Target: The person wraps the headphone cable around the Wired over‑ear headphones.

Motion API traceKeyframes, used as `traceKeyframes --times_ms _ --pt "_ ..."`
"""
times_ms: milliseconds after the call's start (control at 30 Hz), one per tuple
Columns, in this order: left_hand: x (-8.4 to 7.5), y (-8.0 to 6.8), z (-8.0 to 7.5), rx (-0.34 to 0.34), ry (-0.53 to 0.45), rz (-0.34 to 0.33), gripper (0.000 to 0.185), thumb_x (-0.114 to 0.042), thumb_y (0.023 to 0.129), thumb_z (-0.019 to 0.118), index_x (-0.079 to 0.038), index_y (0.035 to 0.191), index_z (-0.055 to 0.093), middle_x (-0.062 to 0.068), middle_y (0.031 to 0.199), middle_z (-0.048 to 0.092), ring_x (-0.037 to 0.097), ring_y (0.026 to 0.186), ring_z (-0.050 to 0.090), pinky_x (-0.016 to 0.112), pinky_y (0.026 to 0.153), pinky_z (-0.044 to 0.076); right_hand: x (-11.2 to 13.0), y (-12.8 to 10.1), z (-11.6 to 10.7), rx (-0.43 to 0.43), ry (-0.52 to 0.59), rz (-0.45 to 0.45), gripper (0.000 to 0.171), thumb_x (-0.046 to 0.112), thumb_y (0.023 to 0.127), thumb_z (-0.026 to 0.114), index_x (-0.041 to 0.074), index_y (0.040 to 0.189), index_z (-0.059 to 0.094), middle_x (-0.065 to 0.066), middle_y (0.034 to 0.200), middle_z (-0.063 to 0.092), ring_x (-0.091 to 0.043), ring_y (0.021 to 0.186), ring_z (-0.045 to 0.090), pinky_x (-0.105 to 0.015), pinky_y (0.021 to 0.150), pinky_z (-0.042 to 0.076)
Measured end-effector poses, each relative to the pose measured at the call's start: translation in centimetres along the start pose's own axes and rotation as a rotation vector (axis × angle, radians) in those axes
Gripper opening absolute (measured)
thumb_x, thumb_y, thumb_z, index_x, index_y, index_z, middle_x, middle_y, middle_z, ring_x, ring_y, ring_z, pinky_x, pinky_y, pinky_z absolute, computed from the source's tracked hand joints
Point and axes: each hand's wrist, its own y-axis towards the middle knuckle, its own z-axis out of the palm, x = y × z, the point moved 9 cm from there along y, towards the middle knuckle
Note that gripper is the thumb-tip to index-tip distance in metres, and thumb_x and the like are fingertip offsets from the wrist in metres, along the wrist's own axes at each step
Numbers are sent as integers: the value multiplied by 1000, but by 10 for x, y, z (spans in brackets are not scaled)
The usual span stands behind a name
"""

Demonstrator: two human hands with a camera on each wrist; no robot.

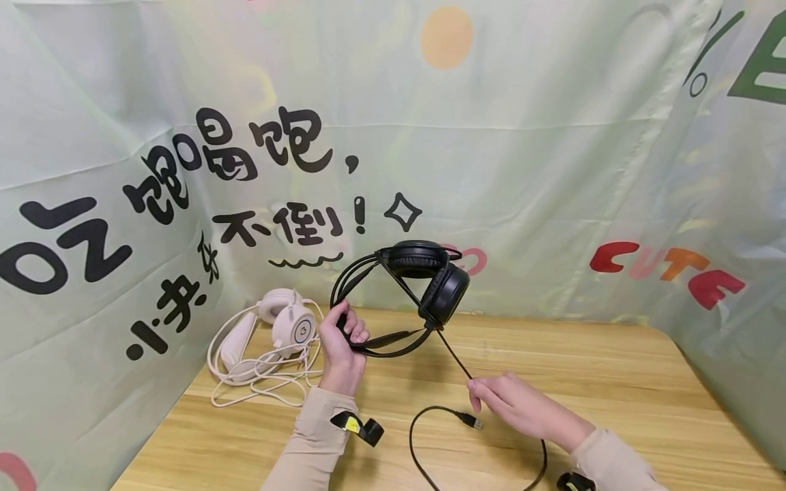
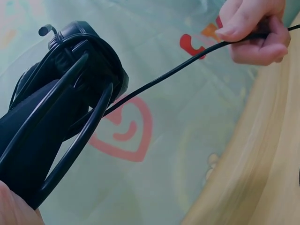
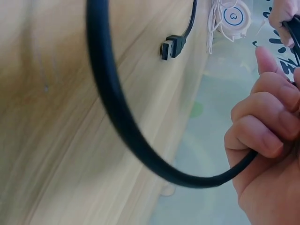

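Headset in left grip, fullest in head view

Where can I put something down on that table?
On the wooden table, the biggest bare patch is right of the right hand, back to the cloth backdrop; a smaller one lies between left hand and black USB cable. White headphones crowd the left; the black USB cable's loop crowds the front middle.
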Motion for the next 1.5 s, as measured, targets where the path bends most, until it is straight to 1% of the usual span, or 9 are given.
traceKeyframes --times_ms 100,333,500,767,1033,1167,1333,1500 --pt "-2 0 -2 -9 7 16 40 -16 108 46 -19 68 45 -11 51 29 1 40 27 13 40 24 4 -1 -1 -4 -5 -6 40 14 116 42 25 87 66 23 68 32 9 58 25 -15 52 32" --pt "-2 1 -4 -16 40 22 48 -16 108 46 -18 60 41 -10 50 30 2 40 28 14 41 24 9 -2 -2 -5 -15 -5 40 16 117 42 24 86 66 24 69 31 9 58 22 -15 51 29" --pt "-2 1 -5 -25 53 28 48 -17 108 47 -18 60 40 -10 50 29 2 39 28 14 41 24 10 -3 -2 -3 -20 10 41 18 117 42 22 85 67 23 66 28 9 56 22 -15 49 28" --pt "-2 1 -7 -27 61 34 47 -17 107 49 -18 61 41 -10 51 29 2 40 29 14 41 24 14 -6 -5 -14 -21 2 40 18 117 44 25 85 66 24 68 29 9 58 22 -15 51 29" --pt "0 1 -8 -41 75 42 41 -16 106 51 -17 66 42 -10 52 29 3 41 29 15 42 25 20 -9 -8 -15 -26 -1 38 18 117 44 27 86 65 24 68 27 10 58 22 -13 52 29" --pt "0 2 -9 -45 83 48 38 -16 106 51 -17 68 43 -10 53 30 3 42 29 15 43 26 25 -11 -10 -26 -38 -19 37 16 116 46 27 86 65 25 68 29 11 59 23 -12 54 33" --pt "0 2 -9 -44 94 59 34 -15 105 51 -17 72 44 -9 53 29 3 42 29 15 43 25 32 -13 -12 -31 -48 -48 37 14 115 47 25 86 66 27 69 31 11 61 23 -13 58 38" --pt "-1 2 -10 -54 98 65 29 -15 105 51 -18 77 44 -9 54 30 3 42 30 15 43 26 40 -15 -15 -40 -67 -56 36 14 115 49 28 87 66 28 69 34 11 62 22 -14 59 39"
